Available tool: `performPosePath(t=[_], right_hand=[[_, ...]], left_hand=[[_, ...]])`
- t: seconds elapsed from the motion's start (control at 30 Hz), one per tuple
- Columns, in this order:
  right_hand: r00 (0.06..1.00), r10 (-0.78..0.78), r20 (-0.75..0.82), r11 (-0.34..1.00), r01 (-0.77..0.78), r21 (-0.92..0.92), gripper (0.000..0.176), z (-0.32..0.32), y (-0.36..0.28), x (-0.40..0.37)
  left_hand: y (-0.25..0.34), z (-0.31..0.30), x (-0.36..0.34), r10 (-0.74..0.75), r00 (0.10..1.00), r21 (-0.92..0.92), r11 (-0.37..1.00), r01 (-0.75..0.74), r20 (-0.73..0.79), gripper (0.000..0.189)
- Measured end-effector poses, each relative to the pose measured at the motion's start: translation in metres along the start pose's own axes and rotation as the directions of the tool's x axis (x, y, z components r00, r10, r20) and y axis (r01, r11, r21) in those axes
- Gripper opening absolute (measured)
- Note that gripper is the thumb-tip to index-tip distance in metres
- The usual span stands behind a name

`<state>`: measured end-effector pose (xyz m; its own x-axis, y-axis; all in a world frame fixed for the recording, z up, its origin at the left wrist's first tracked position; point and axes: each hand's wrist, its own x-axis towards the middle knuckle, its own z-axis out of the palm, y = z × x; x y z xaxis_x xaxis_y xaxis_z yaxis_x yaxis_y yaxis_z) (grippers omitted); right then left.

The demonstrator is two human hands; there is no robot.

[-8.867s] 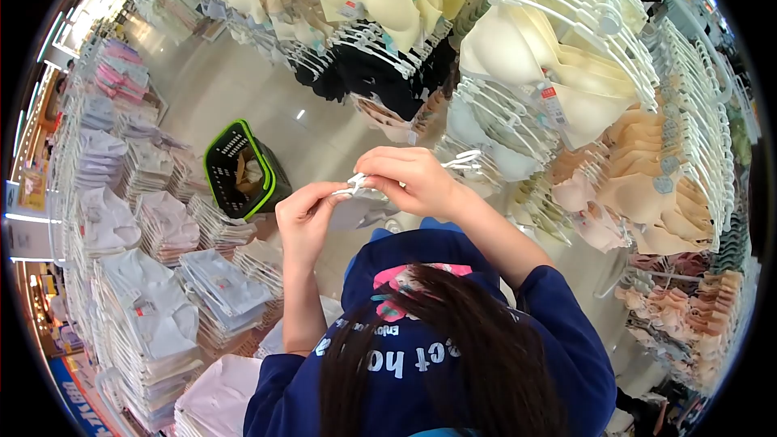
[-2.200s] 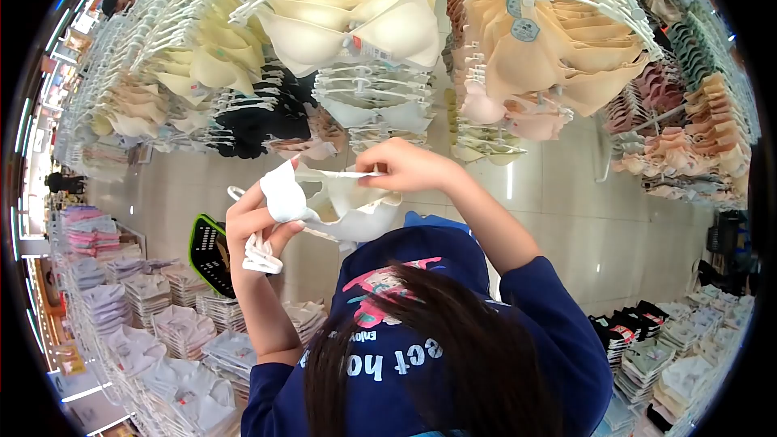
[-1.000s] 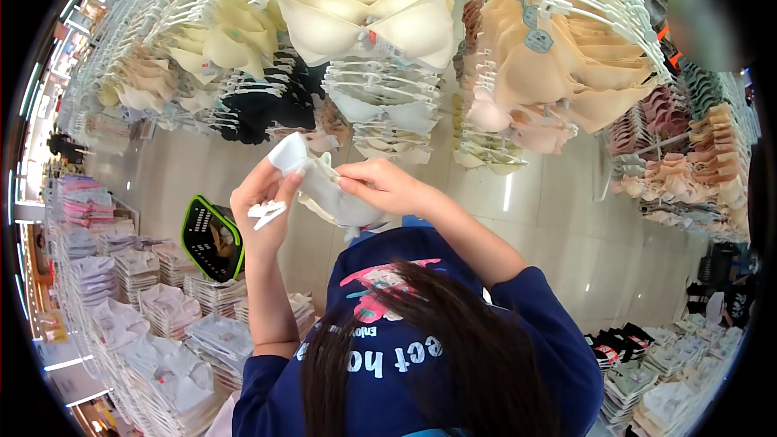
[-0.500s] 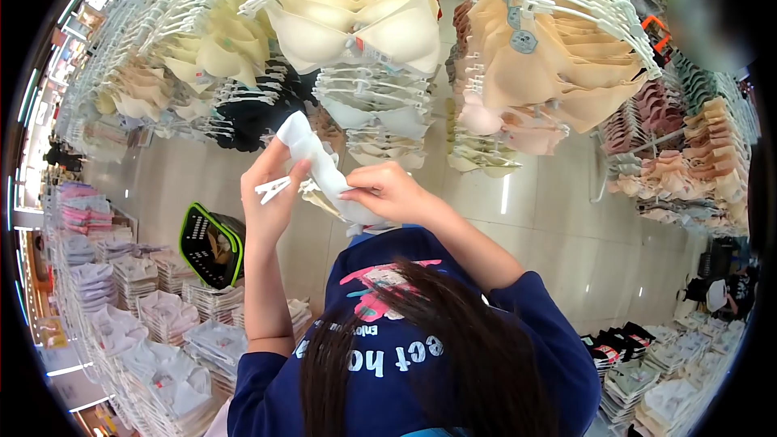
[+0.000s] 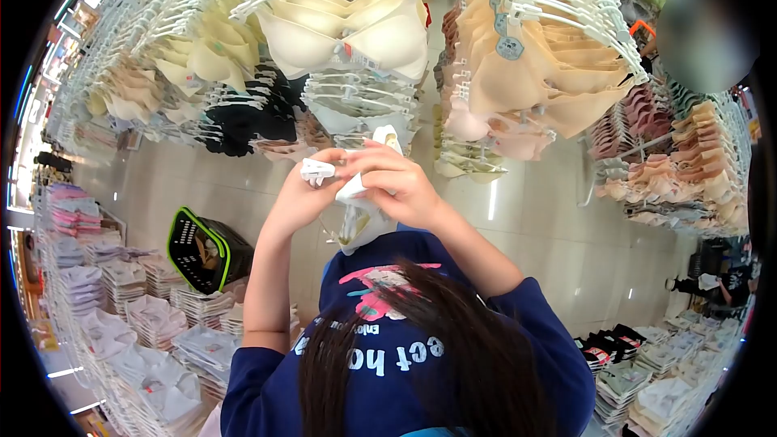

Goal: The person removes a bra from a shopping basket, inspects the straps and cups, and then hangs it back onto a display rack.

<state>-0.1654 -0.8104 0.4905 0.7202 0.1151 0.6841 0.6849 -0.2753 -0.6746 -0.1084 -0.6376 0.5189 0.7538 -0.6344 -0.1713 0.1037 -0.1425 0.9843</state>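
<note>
In front of my chest, both hands are close together around a folded white bra. My left hand is closed, with a white plastic hanger clip sticking out between its thumb and fingers. My right hand pinches the white fabric, its fingers bent over the top and reaching toward the left fingertips. A white end piece shows above the right knuckles, and the lower part of the bra hangs toward my dark blue shirt. Where the fingertips meet is partly hidden.
Cream bras on white hangers hang just ahead, with beige bras to the right and black ones to the left. A black shopping basket with a green rim stands at left. Folded garments lie stacked at lower left.
My left hand has moved right and turned, bringing it against my right hand. The white bra, stretched out before, is now bunched between them. The view has shifted slightly.
</note>
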Motion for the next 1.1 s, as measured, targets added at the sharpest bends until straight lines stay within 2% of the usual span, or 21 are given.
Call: performPosePath(t=[0.03,0.13,0.17,0.2,0.3,0.33,0.43,0.47,0.57,0.6,0.67,0.73,0.77,0.87,0.97,1.1], right_hand=[[0.999,0.028,0.041,0.999,-0.03,0.046,0.017,-0.001,0.002,-0.002],[0.998,0.06,-0.011,0.996,-0.06,0.065,0.015,-0.002,0.004,-0.002],[0.998,0.051,-0.025,0.998,-0.05,0.035,0.015,-0.002,0.005,-0.002],[0.998,0.042,-0.039,0.999,-0.042,0.006,0.015,-0.004,0.007,-0.001],[0.994,0.079,-0.074,0.994,-0.084,-0.074,0.013,-0.009,0.009,0.002],[0.991,0.102,-0.084,0.989,-0.11,-0.098,0.013,-0.01,0.009,0.003],[0.986,0.133,-0.102,0.986,-0.141,-0.083,0.014,-0.01,0.01,0.005],[0.973,0.216,-0.086,0.975,-0.22,-0.04,0.008,-0.01,0.006,0.007],[0.953,0.303,-0.007,0.952,-0.303,-0.039,0.008,-0.01,0.009,0.005],[0.942,0.336,-0.018,0.941,-0.336,0.034,0.01,-0.009,0.009,0.006],[0.914,0.405,-0.031,0.901,-0.393,0.182,0.014,-0.006,0.007,0.007],[0.914,0.405,-0.04,0.907,-0.395,0.144,0.019,-0.005,0.007,0.006],[0.914,0.404,-0.045,0.91,-0.396,0.125,0.021,-0.004,0.007,0.005],[0.805,0.591,-0.055,0.79,-0.562,0.245,0.022,-0.001,0.005,0.002],[0.816,0.577,-0.043,0.801,-0.555,0.225,0.02,-0.002,0.002,-0.001],[0.834,0.547,-0.068,0.812,-0.509,0.285,0.018,0.004,0.014,-0.014]], left_hand=[[0.003,0.001,0.0,0.027,1.0,0.01,1.0,-0.026,-0.009,0.033],[-0.004,0.002,0.001,0.172,0.98,0.054,0.984,-0.167,-0.103,0.044],[-0.008,0.002,0.001,0.231,0.962,0.075,0.972,-0.222,-0.143,0.048],[-0.005,0.004,0.001,0.272,0.944,0.17,0.955,-0.242,-0.187,0.061],[0.01,0.013,-0.009,0.363,0.88,0.188,0.929,-0.318,-0.305,0.069],[0.008,0.012,-0.011,0.419,0.871,0.196,0.905,-0.377,-0.258,0.063],[-0.001,0.01,-0.005,0.578,0.779,0.139,0.816,-0.561,-0.245,0.048],[0.0,0.011,-0.006,0.552,0.785,0.165,0.834,-0.527,-0.283,0.045],[-0.006,0.003,-0.006,0.612,0.754,0.321,0.783,-0.534,-0.238,0.037],[0.001,0.007,-0.008,0.603,0.749,0.446,0.77,-0.457,-0.273,0.031],[0.005,0.008,-0.006,0.661,0.707,0.577,0.688,-0.44,-0.25,0.023],[0.006,0.009,-0.002,0.711,0.659,0.651,0.624,-0.432,-0.244,0.018],[0.003,0.007,0.0,0.705,0.668,0.667,0.62,-0.414,-0.24,0.017],[-0.001,0.004,0.007,0.682,0.699,0.699,0.607,-0.378,-0.214,0.02],[-0.001,0.003,0.014,0.687,0.719,0.753,0.525,-0.396,-0.102,0.021],[0.005,0.004,0.019,0.575,0.818,0.735,0.541,-0.409,0.032,0.014]])
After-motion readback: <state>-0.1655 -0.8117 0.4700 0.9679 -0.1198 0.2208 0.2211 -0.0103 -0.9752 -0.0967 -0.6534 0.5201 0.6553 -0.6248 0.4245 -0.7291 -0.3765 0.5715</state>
